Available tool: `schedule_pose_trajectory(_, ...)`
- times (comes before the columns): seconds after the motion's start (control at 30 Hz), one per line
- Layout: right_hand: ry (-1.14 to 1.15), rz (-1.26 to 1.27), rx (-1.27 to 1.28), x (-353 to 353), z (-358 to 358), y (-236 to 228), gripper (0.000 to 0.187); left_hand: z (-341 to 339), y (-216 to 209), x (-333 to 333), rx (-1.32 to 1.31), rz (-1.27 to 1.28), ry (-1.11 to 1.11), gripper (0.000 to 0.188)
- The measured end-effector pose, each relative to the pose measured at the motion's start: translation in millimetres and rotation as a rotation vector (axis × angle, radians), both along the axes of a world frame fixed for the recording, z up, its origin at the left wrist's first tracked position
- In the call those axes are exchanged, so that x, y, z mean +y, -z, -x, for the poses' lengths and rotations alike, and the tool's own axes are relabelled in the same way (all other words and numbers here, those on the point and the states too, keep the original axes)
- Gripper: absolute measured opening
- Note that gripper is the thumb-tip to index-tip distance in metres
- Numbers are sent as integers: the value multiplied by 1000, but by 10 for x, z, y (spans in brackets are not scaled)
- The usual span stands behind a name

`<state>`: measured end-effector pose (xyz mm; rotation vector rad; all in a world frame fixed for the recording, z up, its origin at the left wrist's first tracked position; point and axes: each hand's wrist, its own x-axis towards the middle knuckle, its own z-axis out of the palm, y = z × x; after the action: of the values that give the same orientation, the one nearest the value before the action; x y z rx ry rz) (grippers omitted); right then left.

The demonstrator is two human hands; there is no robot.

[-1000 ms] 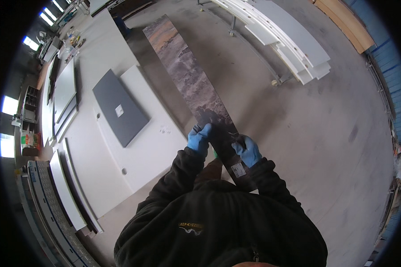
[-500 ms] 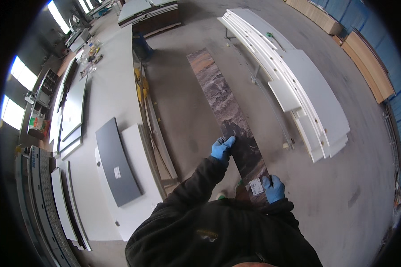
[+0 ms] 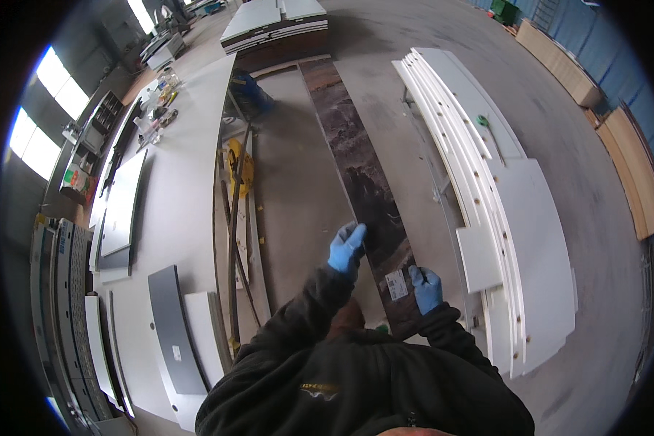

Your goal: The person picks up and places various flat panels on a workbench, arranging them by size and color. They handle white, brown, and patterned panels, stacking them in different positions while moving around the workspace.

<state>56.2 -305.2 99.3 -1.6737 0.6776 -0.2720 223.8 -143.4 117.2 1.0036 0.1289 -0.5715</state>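
A long, narrow panel [image 3: 361, 171] with a dark brown and purple marbled face stretches away in front of me. A white label [image 3: 396, 285] is stuck on its near end. My left hand [image 3: 346, 248], in a blue glove, is closed on the panel's left edge, thumb on top. Lower down, my right hand [image 3: 426, 288], also gloved in blue, grips the right edge beside the label. The fingers under the panel are hidden. Its near end comes close to my dark jacket [image 3: 370, 378].
On my left runs a long pale worktable [image 3: 185, 145] with a dark grey panel [image 3: 173, 327] on it. A stack of white curved boards [image 3: 487, 218] lies on a stand to the right. Farther ahead sits another board stack [image 3: 276, 33]. Yellow equipment [image 3: 241, 167] is under the table edge.
The view has shifted, and the board stacks and table now sit differently around me. The panel's far end reaches higher in view, near the far stack. Both hands keep hold of the panel.
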Motion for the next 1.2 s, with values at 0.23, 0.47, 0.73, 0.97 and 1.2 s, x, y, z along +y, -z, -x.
schedule_pose_trajectory(0.23,-22,120,-55,-550,-2673,283,40,-1903,334,-799,-121,-5,-99,35)
schedule_pose_trajectory(0.47,4,-24,105,-916,-4880,74,40,-4210,233,-1347,-130,-113,-105,43)
schedule_pose_trajectory(0.73,109,-57,-54,-2076,-7320,538,36,-6710,486,-2579,-264,-102,-39,44)
schedule_pose_trajectory(0.97,-16,-33,-36,-3084,-9878,409,41,-9356,133,-3505,-265,-166,-44,44)
schedule_pose_trajectory(1.2,-219,66,-57,-4106,-12499,90,34,-11855,48,-4206,-401,-89,-65,36)
